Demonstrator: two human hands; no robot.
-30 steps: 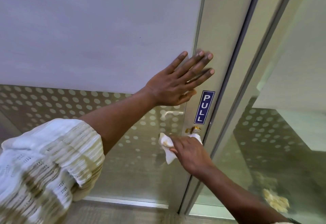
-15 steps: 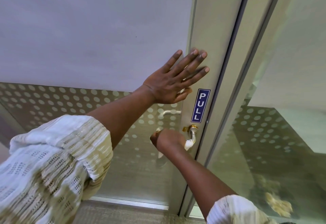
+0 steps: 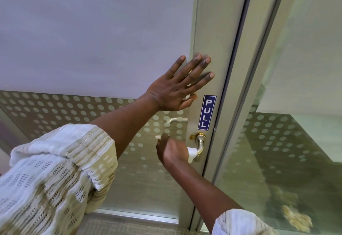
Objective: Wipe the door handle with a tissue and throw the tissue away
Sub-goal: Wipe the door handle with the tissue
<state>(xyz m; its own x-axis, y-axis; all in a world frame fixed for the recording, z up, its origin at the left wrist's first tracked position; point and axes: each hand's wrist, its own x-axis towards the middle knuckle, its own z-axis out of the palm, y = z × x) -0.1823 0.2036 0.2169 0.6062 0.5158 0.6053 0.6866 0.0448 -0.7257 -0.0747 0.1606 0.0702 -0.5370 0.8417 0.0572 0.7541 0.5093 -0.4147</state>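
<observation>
One legible sign: a narrow blue sticker (image 3: 207,112) with a thin white border, fixed upright on the grey metal door stile (image 3: 218,31). Its white capital letters, stacked one below another from top to bottom, read "PULL". It sits just above the door handle (image 3: 200,143). No other text, brand or number is readable.

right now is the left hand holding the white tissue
No, the left hand lies flat and open on the door; the white tissue is in the right hand, wrapped round the silver lever handle.
</observation>
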